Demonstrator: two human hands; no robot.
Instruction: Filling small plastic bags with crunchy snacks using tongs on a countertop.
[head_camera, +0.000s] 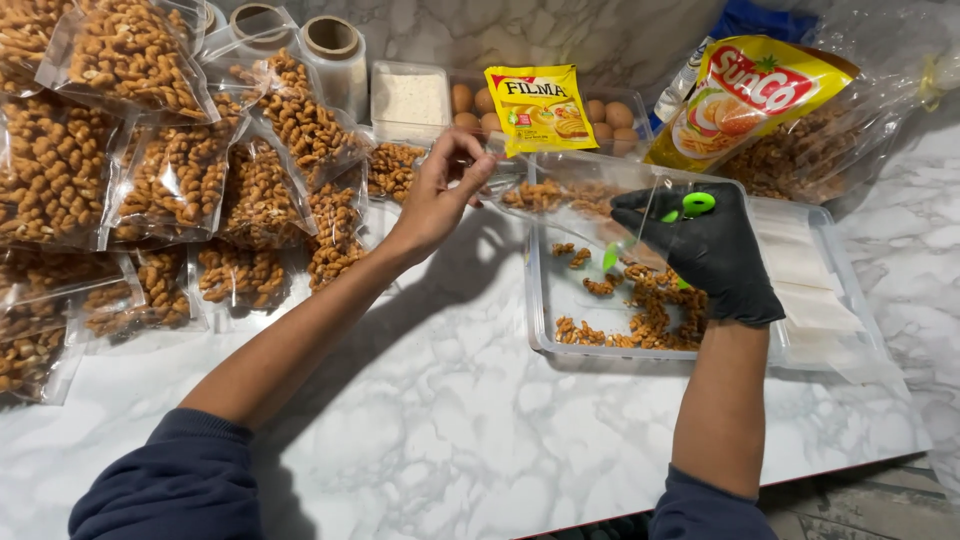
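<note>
My left hand (440, 195) is bare and pinches the corner of a clear plastic bag (560, 195) partly filled with brown twisted snacks, held above a clear tray (545, 300). My right hand (705, 250) wears a black glove and grips the bag's other side together with green tongs (690, 206). The tray below holds loose twisted snacks (650, 305) at its middle and near edge.
Several sealed bags of the same snacks (170, 170) are piled at the left. Two tape rolls (330, 45), a white-filled container (410, 100), eggs (610, 115), a yellow sachet (540, 105) and a large yellow pouch (745, 95) stand behind. Stacked clear bags (800, 270) lie right of the tray.
</note>
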